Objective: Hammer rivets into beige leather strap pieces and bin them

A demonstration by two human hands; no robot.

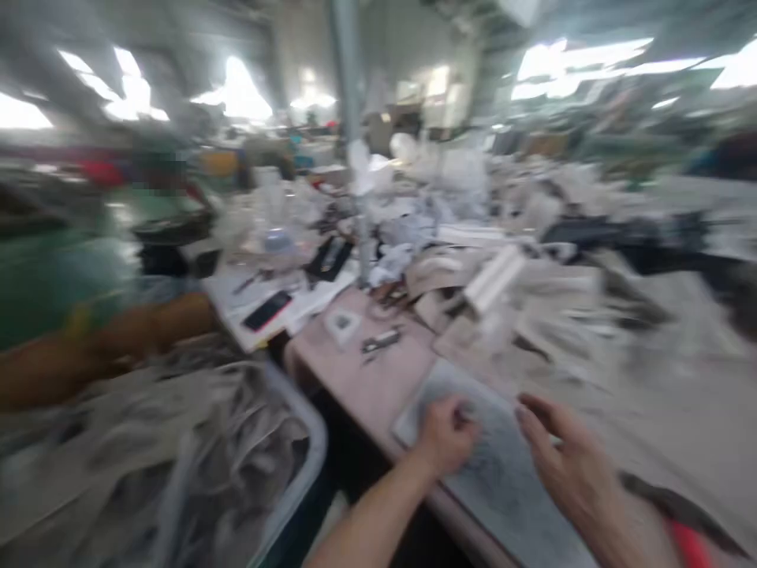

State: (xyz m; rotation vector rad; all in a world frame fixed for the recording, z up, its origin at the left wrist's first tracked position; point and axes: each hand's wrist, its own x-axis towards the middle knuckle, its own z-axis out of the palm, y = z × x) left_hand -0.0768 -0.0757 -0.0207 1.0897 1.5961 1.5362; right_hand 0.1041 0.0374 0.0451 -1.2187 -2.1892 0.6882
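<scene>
Currently, in the head view, the left hand (pixel 446 440) is clenched above the grey board (pixel 502 493) at the table's (pixel 358 383) near edge, blur hiding whether it grips anything, while the right hand (pixel 572 461) is loose, fingers slightly parted along the board's right side. Near left, a bin (pixel 318 442) holds crumpled grey fabric (pixel 236 434); farther off lies a phone (pixel 267 310).

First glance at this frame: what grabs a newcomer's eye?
Probably the curled left hand and open right hand over the grey board, lower right of centre. Next, the tub of crumpled grey cloth at lower left, and the pale pieces piled across the right side.
</scene>
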